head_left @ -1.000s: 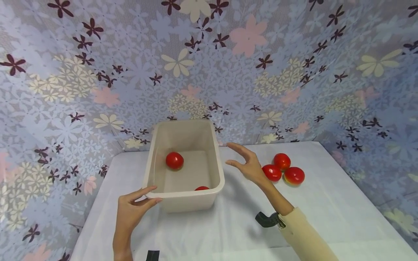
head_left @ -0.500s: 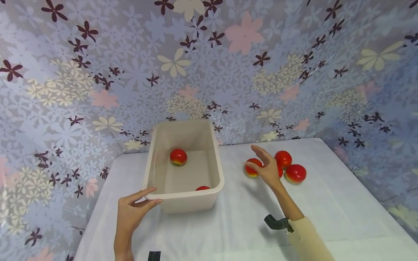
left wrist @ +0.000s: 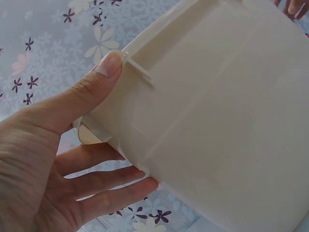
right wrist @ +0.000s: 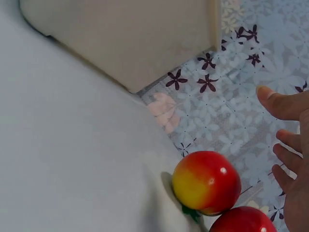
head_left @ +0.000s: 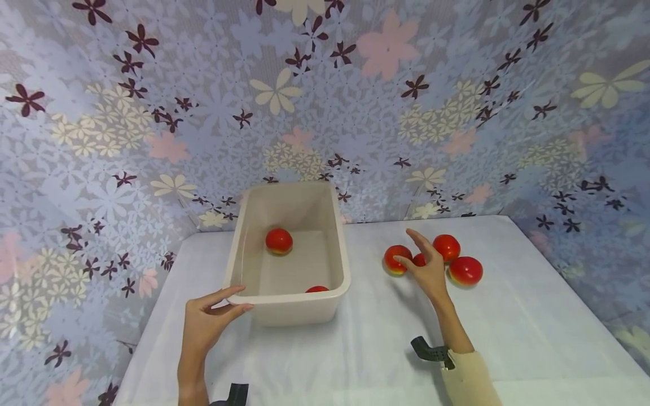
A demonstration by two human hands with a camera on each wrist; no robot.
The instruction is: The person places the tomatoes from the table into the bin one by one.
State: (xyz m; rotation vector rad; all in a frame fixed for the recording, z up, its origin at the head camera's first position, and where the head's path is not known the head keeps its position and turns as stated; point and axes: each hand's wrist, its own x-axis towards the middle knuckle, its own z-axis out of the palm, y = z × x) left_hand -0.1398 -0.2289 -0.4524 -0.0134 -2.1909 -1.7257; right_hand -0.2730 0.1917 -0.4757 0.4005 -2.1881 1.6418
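Observation:
My left hand (head_left: pixel 203 330) pinches the near left corner of a cream plastic bin (head_left: pixel 294 304), thumb on one side of its wall and fingers on the other, as the left wrist view shows. Inside the bin lies a red fruit (head_left: pixel 279 241) with a yellow underside; another red fruit (head_left: pixel 317 288) is mostly hidden by the near wall. Over the fruits on the right hovers my right hand (head_left: pixel 429 273), thumb and fingers spread, holding nothing. Nearest its thumb is a red-and-yellow apple-like fruit (head_left: pixel 396 259) with a green leaf; a second fruit (right wrist: pixel 244 221) lies against it, partly hidden by the hand in the head view.
Two more red fruits, one at the back (head_left: pixel 447 248) and one to the right (head_left: pixel 466 271), rest on the white-covered table (head_left: pixel 376 349). A flower-patterned backdrop (head_left: pixel 325 113) rises behind the table and along its sides.
My right hand has moved right, from beside the bin to over the fruits, uncovering one it had hidden. The fruit in the bin has rolled slightly, showing yellow. My left hand keeps its grip.

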